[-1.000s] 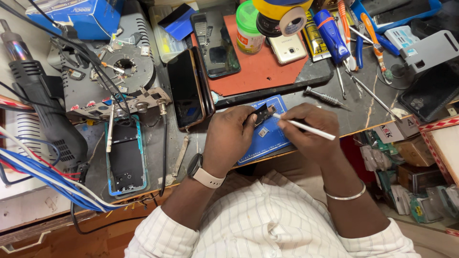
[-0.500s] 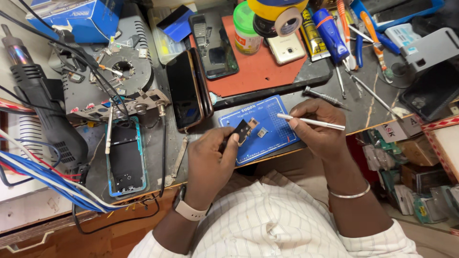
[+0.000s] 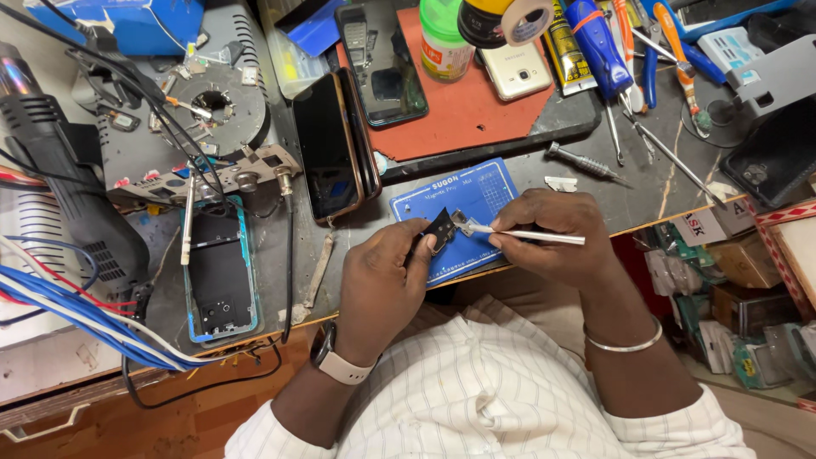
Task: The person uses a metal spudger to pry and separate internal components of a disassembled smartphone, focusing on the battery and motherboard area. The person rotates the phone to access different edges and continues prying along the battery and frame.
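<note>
My left hand (image 3: 384, 280) pinches a small black phone part (image 3: 439, 231) between thumb and fingers, just above the blue magnetic mat (image 3: 476, 200). In my right hand (image 3: 552, 242) is a thin white-handled tool (image 3: 535, 235), held like a pen. Its metal tip touches the black part. Both hands hover over the front edge of the workbench, close together. A light-coloured watch sits on my left wrist and a metal bangle on my right.
An opened phone body (image 3: 219, 280) with a teal frame lies at the left. Two dark phones (image 3: 336, 144) lean beside an orange mat (image 3: 476, 102). A hot-air gun (image 3: 59, 170), blue cables (image 3: 76, 319), screwdrivers (image 3: 586, 163) and pliers (image 3: 671, 51) crowd the bench.
My hands came together again after drawing apart. The black part rose off the blue mat, and the white tool's tip now meets it.
</note>
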### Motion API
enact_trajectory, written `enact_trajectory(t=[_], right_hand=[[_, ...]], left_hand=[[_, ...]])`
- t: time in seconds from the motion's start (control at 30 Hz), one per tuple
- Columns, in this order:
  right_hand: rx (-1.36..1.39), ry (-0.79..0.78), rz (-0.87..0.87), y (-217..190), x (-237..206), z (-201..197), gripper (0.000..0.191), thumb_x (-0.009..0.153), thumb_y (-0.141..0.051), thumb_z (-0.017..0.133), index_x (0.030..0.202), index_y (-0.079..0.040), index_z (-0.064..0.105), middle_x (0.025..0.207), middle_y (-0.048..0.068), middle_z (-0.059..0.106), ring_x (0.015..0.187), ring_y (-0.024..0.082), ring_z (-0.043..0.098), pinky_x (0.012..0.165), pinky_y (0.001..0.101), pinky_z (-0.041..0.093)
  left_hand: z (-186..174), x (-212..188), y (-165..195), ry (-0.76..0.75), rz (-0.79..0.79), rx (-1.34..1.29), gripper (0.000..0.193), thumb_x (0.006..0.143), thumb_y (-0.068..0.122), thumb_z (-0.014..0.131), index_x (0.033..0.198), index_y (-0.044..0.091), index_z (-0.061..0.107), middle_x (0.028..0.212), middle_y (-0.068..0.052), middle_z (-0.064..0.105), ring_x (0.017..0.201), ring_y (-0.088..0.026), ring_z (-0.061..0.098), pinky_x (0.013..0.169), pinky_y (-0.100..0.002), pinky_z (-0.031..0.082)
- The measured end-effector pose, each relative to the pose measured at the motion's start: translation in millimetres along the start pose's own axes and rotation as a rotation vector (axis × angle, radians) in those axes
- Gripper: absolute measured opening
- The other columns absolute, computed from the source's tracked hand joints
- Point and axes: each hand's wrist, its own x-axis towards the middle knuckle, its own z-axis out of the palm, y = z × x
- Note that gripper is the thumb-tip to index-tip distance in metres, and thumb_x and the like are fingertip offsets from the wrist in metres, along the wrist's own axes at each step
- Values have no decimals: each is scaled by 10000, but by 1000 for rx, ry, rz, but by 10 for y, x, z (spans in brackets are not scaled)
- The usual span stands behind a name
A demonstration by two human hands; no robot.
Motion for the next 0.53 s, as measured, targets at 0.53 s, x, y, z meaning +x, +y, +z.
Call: enact_trajectory(t=[0.53], right_hand=[[-8, -37, -24, 9, 63, -17, 155, 799, 20, 784, 918, -44, 706, 909, 84, 739, 811, 161, 740, 720, 271, 580]], left_hand=[[-16, 56, 51, -42, -27, 112, 154, 967, 150, 707, 1069, 35, 707, 863, -167, 725, 707, -333, 708, 626, -412, 545]])
